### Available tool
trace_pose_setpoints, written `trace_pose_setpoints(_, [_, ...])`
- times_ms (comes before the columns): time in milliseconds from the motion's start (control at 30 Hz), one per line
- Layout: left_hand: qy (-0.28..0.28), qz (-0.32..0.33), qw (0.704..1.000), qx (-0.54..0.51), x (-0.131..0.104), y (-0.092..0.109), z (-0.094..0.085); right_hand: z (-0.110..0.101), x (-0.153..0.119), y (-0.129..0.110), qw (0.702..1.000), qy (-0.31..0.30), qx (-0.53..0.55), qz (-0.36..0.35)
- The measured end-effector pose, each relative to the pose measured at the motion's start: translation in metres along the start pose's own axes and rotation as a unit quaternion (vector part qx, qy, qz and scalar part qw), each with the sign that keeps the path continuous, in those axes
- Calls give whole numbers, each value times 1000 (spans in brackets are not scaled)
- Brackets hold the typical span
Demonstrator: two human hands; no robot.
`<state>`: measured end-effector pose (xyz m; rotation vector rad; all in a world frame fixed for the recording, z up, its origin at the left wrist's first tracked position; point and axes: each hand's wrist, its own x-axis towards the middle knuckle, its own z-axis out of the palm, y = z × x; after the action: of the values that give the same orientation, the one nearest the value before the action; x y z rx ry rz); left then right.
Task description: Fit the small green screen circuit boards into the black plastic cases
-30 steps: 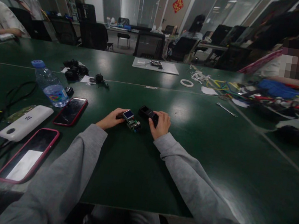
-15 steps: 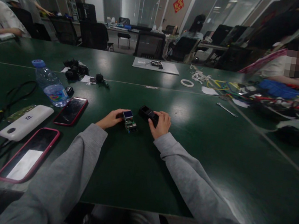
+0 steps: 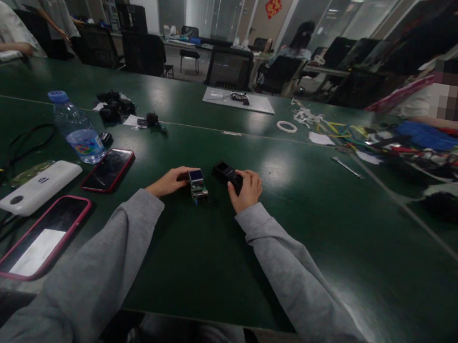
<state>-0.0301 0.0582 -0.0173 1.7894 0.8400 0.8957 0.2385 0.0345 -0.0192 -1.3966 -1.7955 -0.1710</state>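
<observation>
My left hand [image 3: 168, 181] grips the left edge of a small green circuit board [image 3: 199, 191] that has a little square screen [image 3: 195, 175] at its upper end. A short way to the right, a black rectangular device [image 3: 225, 173] lies on the dark green table [image 3: 215, 261], tilted with its far end to the left. The fingers and thumb of my right hand [image 3: 247, 190] close round its right end and partly hide it. The board and the black device are apart.
On the left are a water bottle [image 3: 78, 129], two phones [image 3: 109, 170] in red cases, a white power bank [image 3: 40, 187] and black cables. A wrench [image 3: 347, 167], a white ring [image 3: 286, 127] and tangled wires lie to the right. Several people are around the room.
My left hand has turned the circuit board very slightly. At the back left, a standing person's arm has moved down. My right hand and the black device look unmoved.
</observation>
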Motion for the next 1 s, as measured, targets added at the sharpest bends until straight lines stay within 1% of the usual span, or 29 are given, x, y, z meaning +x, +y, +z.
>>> trace_pose_setpoints(67, [1,-8,1000,-16,0,-1,0,-6,0,-7,1000,-4,-2,-13])
trace_pose_setpoints(133, [3,-19,999,-28,0,-2,0,-14,-1,-16,999,-25,10,-44])
trace_pose_setpoints(267, [10,-23,999,-30,0,-2,0,-25,-8,-38,984,-107,48,-135])
trace_pose_setpoints(400, [0,-17,999,-43,0,-2,1,-24,-13,-49,965,-166,62,-193])
trace_pose_setpoints(533, [-20,-6,999,-38,0,1,2,-23,-13,-50,958,-191,75,-200])
trace_pose_setpoints(667, [-48,-6,999,3,-1,10,2,-26,-11,-49,953,-217,85,-194])
trace_pose_setpoints(800, [-67,-6,998,7,-2,17,2,-28,-9,-48,950,-230,90,-192])
trace_pose_setpoints(1000, [-72,-12,997,-7,-2,17,2,-29,-9,-48,948,-236,85,-194])
